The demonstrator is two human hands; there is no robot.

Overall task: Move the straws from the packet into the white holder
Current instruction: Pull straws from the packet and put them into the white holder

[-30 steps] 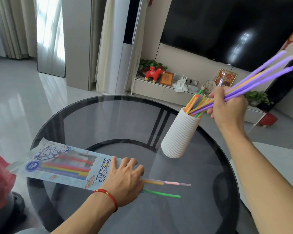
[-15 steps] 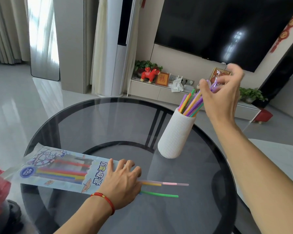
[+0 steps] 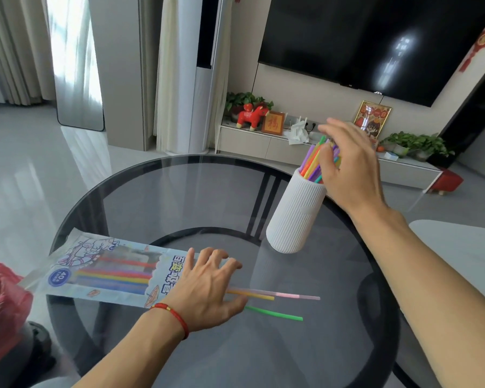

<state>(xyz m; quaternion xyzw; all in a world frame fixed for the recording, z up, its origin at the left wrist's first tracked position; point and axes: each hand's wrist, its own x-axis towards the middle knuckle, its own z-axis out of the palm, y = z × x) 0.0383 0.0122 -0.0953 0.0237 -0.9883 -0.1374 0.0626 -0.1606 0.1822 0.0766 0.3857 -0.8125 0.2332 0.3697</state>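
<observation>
So this looks like the tail end of a drop-off: the right hand (image 3: pixel 347 169) is up at the mouth of the white holder (image 3: pixel 297 211), right of centre in the frame, with its fingers loosely spread around the tops of the straws in the holder (image 3: pixel 312 161), and I honestly can't tell if it's pinching any of them or just letting go. The left hand (image 3: pixel 205 287) lies flat, fingers splayed, pressing down the open end of the packet (image 3: pixel 101 273) at lower left, not gripping anything. There are clearly more straws inside the packet, plus a few loose straws (image 3: pixel 275 302) poking out past the left hand onto the glass table (image 3: pixel 179 197). My guess is the next move is grabbing those loose ones. They're thin, light plastic tubes on smooth glass, so probably rolly. The holder is a ribbed matte cylinder; the packet is crinkly clear film.
</observation>
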